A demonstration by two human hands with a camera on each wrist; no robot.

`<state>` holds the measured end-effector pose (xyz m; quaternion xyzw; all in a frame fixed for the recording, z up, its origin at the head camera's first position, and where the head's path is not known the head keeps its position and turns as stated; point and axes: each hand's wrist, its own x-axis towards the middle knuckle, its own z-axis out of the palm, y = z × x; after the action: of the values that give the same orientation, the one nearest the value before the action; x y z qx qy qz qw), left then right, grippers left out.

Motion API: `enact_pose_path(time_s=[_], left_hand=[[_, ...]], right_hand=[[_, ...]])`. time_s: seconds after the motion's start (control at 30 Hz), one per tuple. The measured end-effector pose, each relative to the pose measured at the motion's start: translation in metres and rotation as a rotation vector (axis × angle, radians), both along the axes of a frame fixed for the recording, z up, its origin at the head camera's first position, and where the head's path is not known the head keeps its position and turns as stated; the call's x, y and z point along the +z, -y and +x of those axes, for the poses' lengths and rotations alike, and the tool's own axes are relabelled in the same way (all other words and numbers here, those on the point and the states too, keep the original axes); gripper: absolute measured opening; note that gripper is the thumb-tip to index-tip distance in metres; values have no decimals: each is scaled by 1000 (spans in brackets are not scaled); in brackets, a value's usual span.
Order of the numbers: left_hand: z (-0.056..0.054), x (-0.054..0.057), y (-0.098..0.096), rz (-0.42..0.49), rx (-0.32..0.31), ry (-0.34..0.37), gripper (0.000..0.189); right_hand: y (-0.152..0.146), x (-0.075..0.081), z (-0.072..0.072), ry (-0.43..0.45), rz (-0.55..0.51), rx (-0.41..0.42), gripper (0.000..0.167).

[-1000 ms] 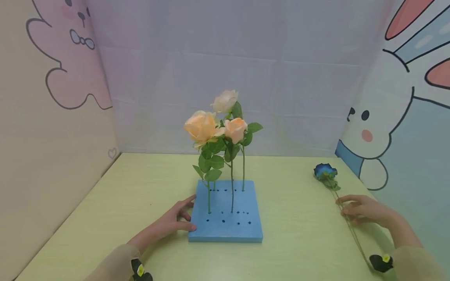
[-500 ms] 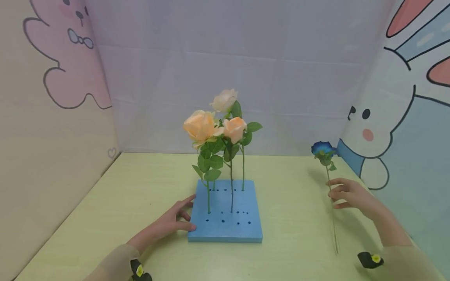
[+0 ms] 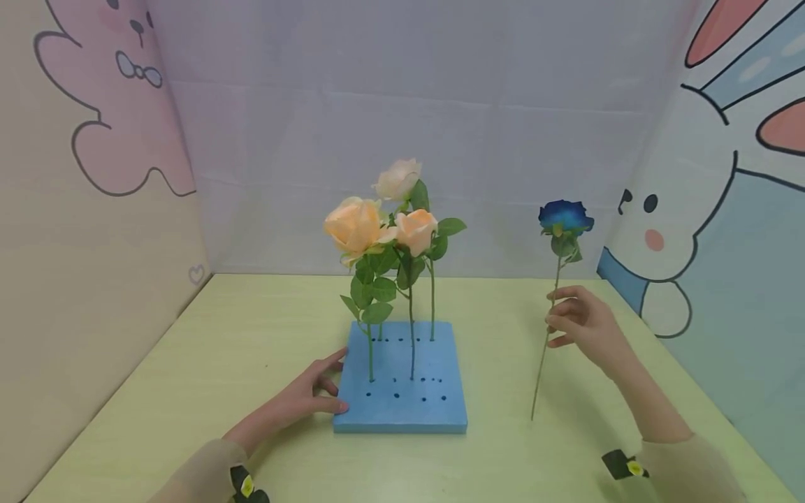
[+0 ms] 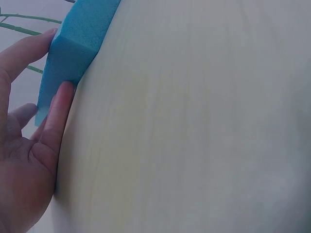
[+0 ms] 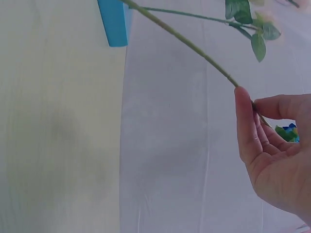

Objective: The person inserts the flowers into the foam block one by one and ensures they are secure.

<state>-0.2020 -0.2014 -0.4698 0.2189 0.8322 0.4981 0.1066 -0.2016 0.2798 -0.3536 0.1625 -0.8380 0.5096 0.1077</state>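
My right hand (image 3: 588, 327) pinches the thin stem of an artificial blue rose (image 3: 566, 218) between thumb and fingers. The rose stands nearly upright to the right of the board, its bloom above the hand and its lower stem slanting down to the left. My left hand (image 3: 308, 397) rests against the left side of a blue foam board (image 3: 402, 413), thumb at the near corner and fingers along the edge. Rows of small holes dot the board. A peach rose (image 3: 355, 227), a pink-peach rose (image 3: 416, 232) and a white rose (image 3: 399, 180) stand upright in it.
The board lies on a pale yellow-green table (image 3: 251, 318). A plain pale cloth (image 3: 270, 175) hangs behind, and side walls show a pink cartoon animal (image 3: 135, 133) on the left and a white rabbit (image 3: 673, 223) on the right.
My right hand has lifted the blue rose off the table, moved it left toward the board and tipped it up from lying flat. My left hand keeps its place at the board.
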Motion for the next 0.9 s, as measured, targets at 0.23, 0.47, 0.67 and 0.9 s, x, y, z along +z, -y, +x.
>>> enact_pose_path(time_s=[0.23,0.47,0.67,0.9], left_hand=[[2,1,0,-5,8,-7,98],[2,2,0,-19,4,-18,99],[2,1,0,-15,5,-21,98],[2,3,-1,-20,6,-16,98]], right_hand=[[42,2,8,-191,-30,-5,28],[73,4,11,-285,-39,15,29],[92,4,8,-348,-68,77,31],[113,0,4,-393,-95,107,30]])
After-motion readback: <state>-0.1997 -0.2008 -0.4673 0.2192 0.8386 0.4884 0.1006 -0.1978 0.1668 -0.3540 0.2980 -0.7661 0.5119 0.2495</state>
